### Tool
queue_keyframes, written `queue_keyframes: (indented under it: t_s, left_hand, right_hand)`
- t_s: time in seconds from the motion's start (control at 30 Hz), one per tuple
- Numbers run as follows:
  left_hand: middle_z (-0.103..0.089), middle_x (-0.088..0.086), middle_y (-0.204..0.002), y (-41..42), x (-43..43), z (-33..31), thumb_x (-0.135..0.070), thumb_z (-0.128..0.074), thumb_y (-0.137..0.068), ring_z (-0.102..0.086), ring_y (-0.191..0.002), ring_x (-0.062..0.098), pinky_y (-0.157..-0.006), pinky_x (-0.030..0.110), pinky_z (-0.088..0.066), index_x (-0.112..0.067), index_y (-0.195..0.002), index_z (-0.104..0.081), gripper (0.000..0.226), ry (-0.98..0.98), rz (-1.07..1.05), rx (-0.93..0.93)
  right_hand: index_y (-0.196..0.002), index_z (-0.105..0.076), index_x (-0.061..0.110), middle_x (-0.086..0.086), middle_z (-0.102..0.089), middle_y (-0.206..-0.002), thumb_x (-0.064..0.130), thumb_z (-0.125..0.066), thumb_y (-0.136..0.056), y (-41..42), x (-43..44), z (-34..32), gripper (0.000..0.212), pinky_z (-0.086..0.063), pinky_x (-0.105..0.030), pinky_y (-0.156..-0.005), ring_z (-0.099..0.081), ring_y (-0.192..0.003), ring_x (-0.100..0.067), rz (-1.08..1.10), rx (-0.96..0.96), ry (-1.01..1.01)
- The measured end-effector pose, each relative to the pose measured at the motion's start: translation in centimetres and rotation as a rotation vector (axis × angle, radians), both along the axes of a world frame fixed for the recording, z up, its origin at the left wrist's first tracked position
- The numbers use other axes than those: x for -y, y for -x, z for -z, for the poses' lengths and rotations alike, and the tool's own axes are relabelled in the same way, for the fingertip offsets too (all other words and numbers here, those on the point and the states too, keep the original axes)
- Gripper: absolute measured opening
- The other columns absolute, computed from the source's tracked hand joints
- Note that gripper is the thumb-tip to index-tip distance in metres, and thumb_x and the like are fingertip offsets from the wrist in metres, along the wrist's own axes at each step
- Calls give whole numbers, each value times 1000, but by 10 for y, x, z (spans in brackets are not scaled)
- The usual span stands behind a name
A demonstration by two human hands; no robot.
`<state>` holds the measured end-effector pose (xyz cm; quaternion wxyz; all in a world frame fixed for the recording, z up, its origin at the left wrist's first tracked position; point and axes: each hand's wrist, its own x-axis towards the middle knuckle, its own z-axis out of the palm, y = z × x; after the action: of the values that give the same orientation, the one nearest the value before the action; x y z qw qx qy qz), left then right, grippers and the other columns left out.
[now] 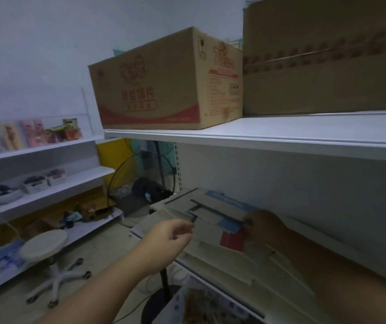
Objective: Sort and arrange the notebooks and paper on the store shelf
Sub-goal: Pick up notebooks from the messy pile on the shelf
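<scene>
On lower shelf point(201, 273), near right: loose fan of beige notebooks point(210, 206) with dark spines, overlapping; one red cover point(231, 240) among them. Grips blue-edged notebook point(230, 225) at its corner with right hand point(265, 224), fingers curled round it. Reaches in with left hand point(173, 237), thumb and forefinger close at a dark spine; pinching or not, cannot tell through blur. On upper shelf point(280, 132): printed cardboard box point(164, 83) beside plain cardboard box point(327, 66), both closed, contents hidden. Far left: small white trays point(35, 186) of dark items.
</scene>
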<state>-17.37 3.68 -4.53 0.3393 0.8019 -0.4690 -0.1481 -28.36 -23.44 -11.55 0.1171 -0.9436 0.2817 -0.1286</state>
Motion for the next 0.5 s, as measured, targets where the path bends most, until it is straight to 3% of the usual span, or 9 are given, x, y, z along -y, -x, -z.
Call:
queue_keyframes:
  t_s: [0.07, 0.1, 0.2, 0.23, 0.3, 0.37, 0.43, 0.5]
  left_hand:
    - [-65, -7, -112, -22, 7, -4, -21, -52, -96, -61, -105, 7, -94, 25, -49, -24, -120, -58, 25, 96, 7, -138]
    - [-68, 1, -109, -31, 12, -7, -19, -51, -96, -65, -100, 13, -89, 28, -53, -18, -119, -59, 24, 161, -15, -268]
    - [-68, 17, -107, -51, 32, -17, -26, -49, -97, -68, -94, 31, -76, 37, -57, -5, -124, -52, 35, 317, -73, -846]
    - [-65, 17, -114, -58, 38, -18, -35, -48, -96, -66, -100, 34, -78, 41, -56, -10, -125, -48, 38, 315, -49, -1008]
    - [-60, 13, -119, -65, 47, -15, -46, -46, -94, -62, -106, 35, -81, 46, -54, -28, -119, -42, 32, 240, 51, -1158]
    - [-67, 12, -99, -69, 56, -7, -37, -44, -97, -66, -85, 28, -71, 41, -56, -15, -115, -54, 30, 261, 76, -1255]
    - [-69, 14, -85, -76, 62, 0, -17, -38, -100, -63, -70, 27, -52, 34, -54, -7, -110, -59, 25, 357, -16, -1285]
    - [-67, 15, -91, -94, 63, 10, -4, -34, -98, -62, -81, 32, -58, 40, -55, -9, -109, -58, 27, 433, -127, -1266]
  right_hand:
    - [-60, -55, 14, -6, -55, -61, 31, -46, -78, -4, -3, -7, 26, -32, -26, -57, -57, -67, -19, 22, 64, 115]
    - [-60, -58, 12, -6, -57, -58, 29, -47, -79, -9, -4, -9, 28, -35, -25, -54, -57, -60, -18, 61, 189, 198]
    - [-53, -51, 14, -3, -56, -49, 29, -43, -84, -22, -36, -30, 35, -33, -17, -45, -50, -42, -13, 72, 562, 412]
    - [-56, -55, 13, -3, -59, -51, 28, -44, -86, -30, -53, -37, 35, -38, -16, -46, -53, -44, -13, 23, 579, 410]
    - [-70, -66, 14, -4, -67, -66, 23, -47, -85, -50, -85, -41, 26, -49, -19, -56, -62, -58, -11, -95, 516, 365]
    - [-81, -67, 17, 0, -71, -80, 25, -52, -85, -64, -109, -40, 17, -52, -22, -63, -66, -74, -11, -212, 408, 288]
    - [-91, -65, 22, 6, -71, -90, 43, -51, -89, -73, -119, -35, 26, -53, -27, -66, -67, -84, -12, -277, 320, 330]
    - [-105, -65, 28, 8, -68, -112, 70, -37, -84, -75, -121, -33, 54, -50, -24, -82, -62, -104, -10, -208, 338, 185]
